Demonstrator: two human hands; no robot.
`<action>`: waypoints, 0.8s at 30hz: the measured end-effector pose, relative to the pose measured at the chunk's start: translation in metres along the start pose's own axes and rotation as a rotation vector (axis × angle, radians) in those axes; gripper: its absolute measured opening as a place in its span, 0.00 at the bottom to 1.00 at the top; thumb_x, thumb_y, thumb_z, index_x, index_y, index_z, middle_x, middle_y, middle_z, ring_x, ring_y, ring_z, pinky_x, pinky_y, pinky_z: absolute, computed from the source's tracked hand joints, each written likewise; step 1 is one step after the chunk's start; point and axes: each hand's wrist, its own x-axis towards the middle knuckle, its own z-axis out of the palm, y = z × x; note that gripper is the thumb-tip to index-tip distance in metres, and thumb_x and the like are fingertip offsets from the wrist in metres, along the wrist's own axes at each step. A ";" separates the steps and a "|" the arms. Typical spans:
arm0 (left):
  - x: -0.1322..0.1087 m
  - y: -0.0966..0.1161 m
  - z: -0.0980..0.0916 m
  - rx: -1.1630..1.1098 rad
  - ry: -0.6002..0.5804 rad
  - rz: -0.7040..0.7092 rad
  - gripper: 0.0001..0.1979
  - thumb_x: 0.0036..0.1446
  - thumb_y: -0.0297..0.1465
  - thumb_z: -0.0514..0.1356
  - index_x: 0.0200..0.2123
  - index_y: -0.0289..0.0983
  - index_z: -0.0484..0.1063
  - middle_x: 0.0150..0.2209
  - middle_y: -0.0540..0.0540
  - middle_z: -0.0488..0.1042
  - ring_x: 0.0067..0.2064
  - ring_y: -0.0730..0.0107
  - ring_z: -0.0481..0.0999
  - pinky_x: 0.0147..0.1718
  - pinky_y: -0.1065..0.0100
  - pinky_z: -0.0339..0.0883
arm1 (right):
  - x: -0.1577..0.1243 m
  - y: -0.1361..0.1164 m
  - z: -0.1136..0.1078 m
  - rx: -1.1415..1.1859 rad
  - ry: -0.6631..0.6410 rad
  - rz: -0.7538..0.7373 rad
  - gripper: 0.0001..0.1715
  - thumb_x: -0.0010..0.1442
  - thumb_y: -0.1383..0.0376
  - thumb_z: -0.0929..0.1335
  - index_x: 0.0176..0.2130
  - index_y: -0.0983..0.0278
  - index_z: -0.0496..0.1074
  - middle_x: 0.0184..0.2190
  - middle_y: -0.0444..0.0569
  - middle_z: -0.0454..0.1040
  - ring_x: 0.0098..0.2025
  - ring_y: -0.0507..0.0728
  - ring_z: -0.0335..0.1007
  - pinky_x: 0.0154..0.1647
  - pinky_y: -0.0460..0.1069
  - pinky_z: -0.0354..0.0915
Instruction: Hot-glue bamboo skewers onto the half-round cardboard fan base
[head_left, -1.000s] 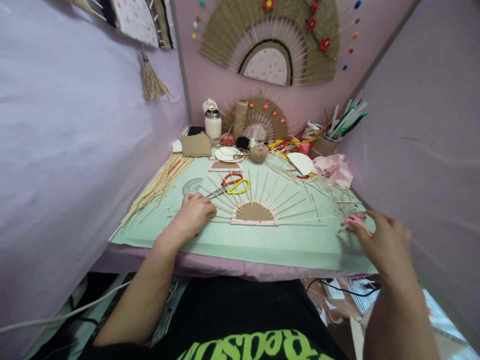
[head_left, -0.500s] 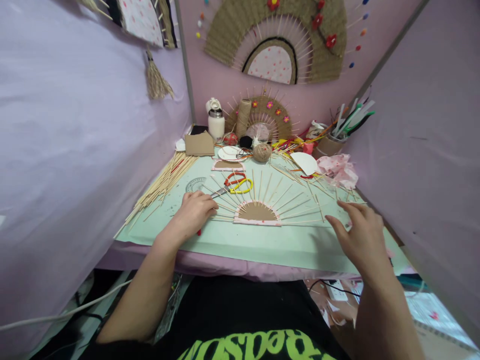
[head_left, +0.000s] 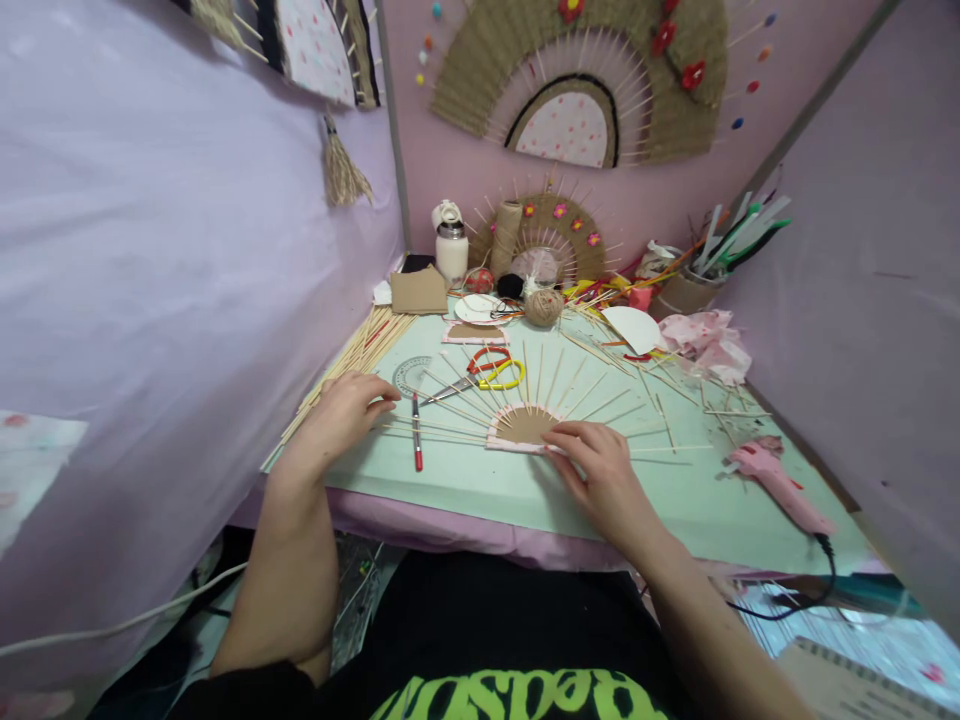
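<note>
A cardboard half-circle [head_left: 525, 426] with a pink-spotted border lies flat, thin wooden sticks fanning out from it. My right hand [head_left: 604, 475] pinches its right corner between thumb and fingers, covering that end. Off to the left, my left hand [head_left: 345, 415] is raised near the tips of the left sticks, fingers loosely curved and apart, with nothing visible in it. Between that hand and the half-circle lies a red-and-grey pen [head_left: 417, 435]. Scissors [head_left: 480, 378] with red and yellow handles rest partly beneath the sticks, beside a clear protractor [head_left: 411, 376].
Loose sticks [head_left: 360, 350] are heaped along the left wall. A pink glue gun [head_left: 780, 488] lies at right, its cord running off the edge. Behind are a white bottle [head_left: 451, 255], a twine ball [head_left: 544, 308], crumpled pink paper [head_left: 705, 343] and a second bordered half-circle [head_left: 475, 333].
My right hand has come left from beyond the right sticks onto the half-circle's corner. My left hand has drawn back leftward, uncovering the pen. The view has turned, bringing the glue gun into sight.
</note>
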 end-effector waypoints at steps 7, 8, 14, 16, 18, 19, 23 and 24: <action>-0.003 -0.025 0.002 -0.083 -0.054 -0.028 0.14 0.59 0.35 0.55 0.41 0.41 0.79 0.45 0.44 0.81 0.49 0.56 0.76 0.52 0.58 0.64 | 0.013 -0.015 0.015 0.064 -0.072 -0.026 0.12 0.69 0.64 0.63 0.46 0.59 0.76 0.44 0.51 0.77 0.47 0.58 0.69 0.49 0.56 0.59; -0.003 -0.026 0.002 -0.094 -0.066 -0.028 0.14 0.59 0.35 0.55 0.41 0.41 0.79 0.45 0.44 0.81 0.49 0.56 0.76 0.51 0.59 0.65 | 0.013 -0.016 0.016 0.072 -0.085 -0.023 0.13 0.70 0.64 0.63 0.46 0.59 0.76 0.44 0.51 0.77 0.47 0.58 0.69 0.49 0.56 0.59; -0.002 -0.026 0.006 -0.137 -0.111 -0.028 0.13 0.58 0.34 0.56 0.41 0.41 0.79 0.44 0.46 0.81 0.47 0.59 0.76 0.49 0.62 0.65 | 0.013 -0.017 0.020 0.091 -0.109 -0.012 0.14 0.70 0.63 0.61 0.47 0.57 0.76 0.44 0.51 0.76 0.47 0.59 0.68 0.50 0.57 0.58; -0.002 -0.024 0.006 -0.149 -0.113 -0.032 0.12 0.57 0.34 0.56 0.40 0.42 0.79 0.43 0.47 0.81 0.46 0.60 0.76 0.47 0.63 0.65 | 0.013 -0.017 0.020 0.092 -0.109 -0.009 0.14 0.70 0.63 0.62 0.47 0.57 0.76 0.44 0.51 0.76 0.47 0.59 0.68 0.50 0.56 0.57; -0.001 -0.022 0.007 -0.154 -0.110 -0.039 0.12 0.57 0.34 0.56 0.39 0.42 0.79 0.42 0.48 0.81 0.45 0.61 0.77 0.46 0.63 0.66 | 0.013 -0.017 0.020 0.086 -0.108 -0.007 0.14 0.70 0.64 0.62 0.47 0.58 0.76 0.44 0.51 0.76 0.47 0.58 0.68 0.51 0.56 0.57; 0.000 -0.021 0.006 -0.155 -0.107 -0.042 0.12 0.57 0.34 0.57 0.39 0.42 0.79 0.42 0.48 0.81 0.45 0.60 0.77 0.46 0.63 0.66 | 0.013 -0.017 0.021 0.083 -0.106 -0.010 0.14 0.70 0.64 0.62 0.47 0.58 0.76 0.44 0.51 0.76 0.47 0.58 0.68 0.50 0.56 0.57; 0.004 -0.015 0.005 -0.157 -0.107 -0.045 0.12 0.57 0.35 0.56 0.37 0.41 0.79 0.40 0.47 0.81 0.44 0.60 0.76 0.46 0.63 0.65 | 0.014 -0.017 0.023 0.080 -0.101 -0.032 0.13 0.69 0.65 0.63 0.47 0.59 0.76 0.44 0.51 0.76 0.48 0.58 0.68 0.51 0.55 0.56; 0.005 -0.014 0.005 -0.158 -0.106 -0.044 0.12 0.56 0.35 0.56 0.37 0.41 0.79 0.40 0.47 0.81 0.44 0.60 0.76 0.46 0.63 0.65 | 0.014 -0.017 0.023 0.083 -0.099 -0.032 0.13 0.69 0.65 0.63 0.47 0.59 0.76 0.44 0.51 0.76 0.48 0.58 0.68 0.51 0.55 0.56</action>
